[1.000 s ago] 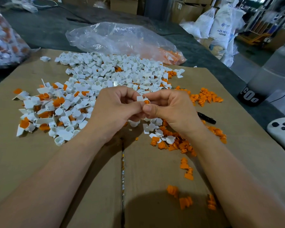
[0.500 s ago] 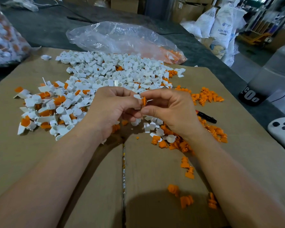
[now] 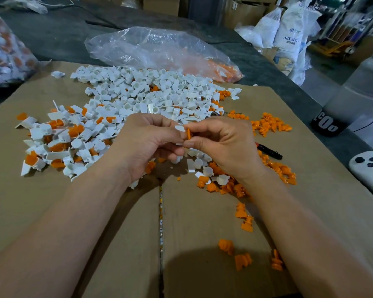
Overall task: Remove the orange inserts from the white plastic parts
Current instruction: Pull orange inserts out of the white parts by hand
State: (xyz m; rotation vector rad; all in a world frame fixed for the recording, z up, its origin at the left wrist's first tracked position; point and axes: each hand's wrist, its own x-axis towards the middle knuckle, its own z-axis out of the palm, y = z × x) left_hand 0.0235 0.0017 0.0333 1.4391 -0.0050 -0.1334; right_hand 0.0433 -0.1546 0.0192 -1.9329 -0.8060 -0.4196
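Over the middle of the cardboard, my left hand (image 3: 146, 145) grips a small white plastic part (image 3: 179, 128), mostly hidden by the fingers. My right hand (image 3: 222, 145) pinches an orange insert (image 3: 188, 134) between thumb and forefinger, right at the white part. Whether the insert still sits in the part I cannot tell. A big heap of white parts (image 3: 155, 97) lies behind my hands. To the left lie white parts with orange inserts still in them (image 3: 58, 138). Loose orange inserts (image 3: 269, 124) are scattered to the right and in front.
The work lies on flattened cardboard (image 3: 116, 244) with a seam down the middle. A clear plastic bag (image 3: 155, 50) lies at the back, another bag (image 3: 2, 50) at far left. A black marker (image 3: 269, 152), a white device (image 3: 370, 168) and a dark bottle (image 3: 329, 123) lie to the right.
The orange insert has come out further from the white part and now stands upright between my right fingertips. Both hands have stayed at the same spot.
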